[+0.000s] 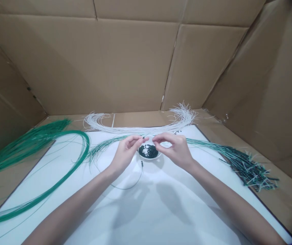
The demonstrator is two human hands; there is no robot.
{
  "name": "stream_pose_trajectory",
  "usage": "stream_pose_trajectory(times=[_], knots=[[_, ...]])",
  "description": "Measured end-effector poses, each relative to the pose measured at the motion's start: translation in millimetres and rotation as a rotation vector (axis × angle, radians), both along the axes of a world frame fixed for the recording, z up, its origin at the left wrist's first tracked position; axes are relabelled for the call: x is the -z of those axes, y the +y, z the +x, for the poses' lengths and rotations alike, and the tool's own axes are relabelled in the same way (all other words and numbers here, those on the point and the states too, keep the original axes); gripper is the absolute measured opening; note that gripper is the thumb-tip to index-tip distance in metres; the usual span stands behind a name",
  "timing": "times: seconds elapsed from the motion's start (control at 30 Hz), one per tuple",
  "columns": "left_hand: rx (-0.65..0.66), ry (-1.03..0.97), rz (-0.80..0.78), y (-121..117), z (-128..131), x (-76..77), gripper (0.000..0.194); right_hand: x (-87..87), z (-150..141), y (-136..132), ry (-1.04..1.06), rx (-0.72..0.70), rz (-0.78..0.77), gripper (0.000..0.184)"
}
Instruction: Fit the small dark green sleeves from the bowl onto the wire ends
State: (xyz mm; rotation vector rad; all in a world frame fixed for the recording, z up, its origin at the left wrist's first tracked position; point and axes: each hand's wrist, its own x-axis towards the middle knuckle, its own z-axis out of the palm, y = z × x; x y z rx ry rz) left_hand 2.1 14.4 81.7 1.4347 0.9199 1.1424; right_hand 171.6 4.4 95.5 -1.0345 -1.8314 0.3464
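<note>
My left hand (pixel 129 149) is closed in a pinch on a thin green string (pixel 132 188), with a dark bead at its fingertips. The string loops down below the hand, and a few dark beads (pixel 142 163) are threaded on it. My right hand (pixel 174 148) has its thumb and index finger bent toward each other just to the right; whatever is between the tips is too small to make out. Under both hands stands a small white bowl (pixel 155 159) holding many dark green beads (pixel 151 151). The fingertips of the two hands are close but apart.
White strings (pixel 140 130) lie in a curve across the back of the white board (pixel 181 204). A large bundle of green strings (pixel 71 170) arcs on the left. Beaded green strings (pixel 253 170) are bunched on the right. Cardboard walls (pixel 125 64) enclose the back and sides.
</note>
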Motion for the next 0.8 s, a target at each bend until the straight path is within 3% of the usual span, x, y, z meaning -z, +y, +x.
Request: stream_pose_trajectory(times=[0.3,0.53,0.8], knots=[[0.095,-0.083,-0.139,2,7,16.1,0.021,9.6,-3,4,-0.066,0.024,-0.021,0.011],[0.103,-0.019,-0.115,3,4,15.0,0.018,8.6,1,8,-0.105,-0.015,-0.077,0.006],[0.135,-0.092,-0.197,4,2,10.0,0.019,8.9,2,11,-0.080,-0.066,-0.062,0.010]])
